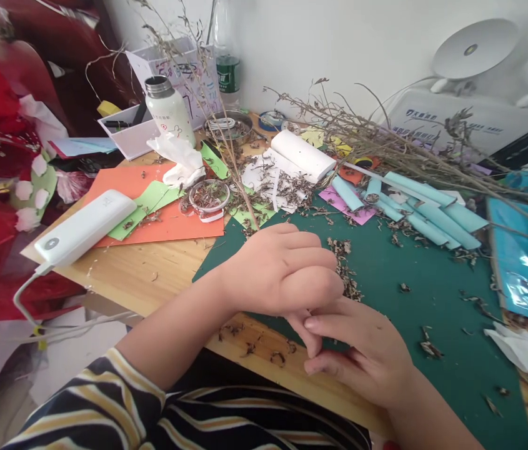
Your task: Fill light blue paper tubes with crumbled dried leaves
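Note:
My left hand is closed in a fist above the near edge of the green cutting mat. Out of the far side of the fist rises a dried plant stalk, leaning up and left with thin branching tips. Just below, my right hand has its thumb and fingers bent together against the downward-pointing thumb of my left hand. Whatever lies between those fingertips is hidden. Crumbled dry leaves lie on the green mat behind both hands.
At the back right lie a bundle of dried stalks and several light-blue paper rolls. Leftward are a white bottle, a small round container of leaf bits, orange paper and a white power bank with a cable.

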Motion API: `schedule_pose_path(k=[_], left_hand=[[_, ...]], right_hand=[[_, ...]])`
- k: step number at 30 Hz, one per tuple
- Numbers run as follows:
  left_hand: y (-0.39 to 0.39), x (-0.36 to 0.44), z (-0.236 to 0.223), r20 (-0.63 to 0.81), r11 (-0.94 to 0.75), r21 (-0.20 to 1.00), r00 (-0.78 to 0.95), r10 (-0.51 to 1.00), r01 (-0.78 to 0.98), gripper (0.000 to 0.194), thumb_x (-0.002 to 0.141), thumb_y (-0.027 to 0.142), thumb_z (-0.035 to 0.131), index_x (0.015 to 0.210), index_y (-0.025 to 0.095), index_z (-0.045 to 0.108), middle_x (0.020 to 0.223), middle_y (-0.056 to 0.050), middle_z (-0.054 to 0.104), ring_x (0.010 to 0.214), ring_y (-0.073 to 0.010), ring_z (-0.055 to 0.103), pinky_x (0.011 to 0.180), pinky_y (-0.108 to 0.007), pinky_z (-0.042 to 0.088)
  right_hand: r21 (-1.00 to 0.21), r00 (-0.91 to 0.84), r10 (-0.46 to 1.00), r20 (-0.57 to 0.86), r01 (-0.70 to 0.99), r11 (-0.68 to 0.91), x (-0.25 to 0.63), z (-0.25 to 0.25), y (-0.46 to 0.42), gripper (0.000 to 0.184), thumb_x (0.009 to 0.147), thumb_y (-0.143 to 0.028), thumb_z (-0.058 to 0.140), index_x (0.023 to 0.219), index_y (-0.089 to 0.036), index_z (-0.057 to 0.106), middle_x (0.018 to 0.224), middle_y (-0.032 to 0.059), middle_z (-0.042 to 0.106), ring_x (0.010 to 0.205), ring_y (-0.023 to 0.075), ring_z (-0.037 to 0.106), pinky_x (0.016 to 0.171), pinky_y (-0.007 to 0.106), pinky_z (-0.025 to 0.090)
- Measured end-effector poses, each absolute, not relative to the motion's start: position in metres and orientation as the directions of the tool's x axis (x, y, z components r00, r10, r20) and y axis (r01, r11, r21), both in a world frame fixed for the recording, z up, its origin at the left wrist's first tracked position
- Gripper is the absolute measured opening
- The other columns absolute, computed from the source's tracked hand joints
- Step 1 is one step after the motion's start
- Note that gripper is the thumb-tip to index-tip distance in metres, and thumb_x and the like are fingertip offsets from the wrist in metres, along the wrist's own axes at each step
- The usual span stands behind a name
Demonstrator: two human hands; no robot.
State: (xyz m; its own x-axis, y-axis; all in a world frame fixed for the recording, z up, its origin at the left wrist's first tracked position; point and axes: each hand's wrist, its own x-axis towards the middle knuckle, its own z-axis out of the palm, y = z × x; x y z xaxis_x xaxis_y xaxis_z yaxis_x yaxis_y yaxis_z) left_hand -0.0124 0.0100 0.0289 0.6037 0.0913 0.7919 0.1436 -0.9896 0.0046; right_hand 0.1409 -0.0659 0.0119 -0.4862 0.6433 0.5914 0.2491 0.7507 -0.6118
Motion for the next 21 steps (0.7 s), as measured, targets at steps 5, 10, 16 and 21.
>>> schedule_pose_path(k=[5,10,16,21], left_hand=[[0.0099,-0.0111,0.0269,0.801,-0.988,0.012,0.590,0.103,0.157,0.032,0.082,0.050,0.034,0.073,0.020,0.029,0.056,0.005,0.048,0.049,-0.0094,0.041,0.048,-0.024,0.027],[0.0108,-0.0101,0.0265,0.801,-0.990,0.046,0.587,0.115,0.131,0.039,0.079,0.058,0.033,0.071,0.020,0.030,0.054,0.005,0.046,0.048,-0.0092,0.039,0.047,-0.024,0.026],[0.0117,-0.0099,0.0253,0.793,-0.990,0.074,0.594,0.132,0.121,0.049,0.072,0.069,0.027,0.068,0.020,0.031,0.054,0.005,0.046,0.048,-0.0085,0.039,0.047,-0.025,0.026],[0.0120,-0.0104,0.0253,0.794,-0.990,0.079,0.593,0.134,0.118,0.053,0.068,0.073,0.024,0.068,0.020,0.032,0.055,0.004,0.046,0.049,-0.0091,0.039,0.047,-0.025,0.026]], right_hand=[[-0.611,-0.493,0.618,0.612,0.201,0.765,0.1413,0.0100,-0.0662,0.019,0.078,-0.023,0.054,0.095,-0.016,0.048,0.065,0.0015,0.056,0.066,0.0100,0.050,0.061,0.022,0.046],[-0.599,-0.479,0.602,0.639,0.181,0.780,0.1419,0.0079,-0.0662,0.020,0.077,-0.019,0.054,0.096,-0.015,0.048,0.069,0.0041,0.055,0.068,0.0114,0.049,0.059,0.025,0.047],[-0.596,-0.466,0.585,0.664,0.142,0.790,0.1399,0.0090,-0.0663,0.019,0.077,-0.014,0.053,0.096,-0.015,0.047,0.066,0.0030,0.054,0.064,0.0110,0.048,0.061,0.028,0.048],[-0.587,-0.469,0.583,0.663,0.158,0.794,0.1393,0.0110,-0.0668,0.017,0.078,-0.013,0.051,0.094,-0.015,0.048,0.065,0.0025,0.054,0.065,0.0107,0.048,0.065,0.029,0.049]])
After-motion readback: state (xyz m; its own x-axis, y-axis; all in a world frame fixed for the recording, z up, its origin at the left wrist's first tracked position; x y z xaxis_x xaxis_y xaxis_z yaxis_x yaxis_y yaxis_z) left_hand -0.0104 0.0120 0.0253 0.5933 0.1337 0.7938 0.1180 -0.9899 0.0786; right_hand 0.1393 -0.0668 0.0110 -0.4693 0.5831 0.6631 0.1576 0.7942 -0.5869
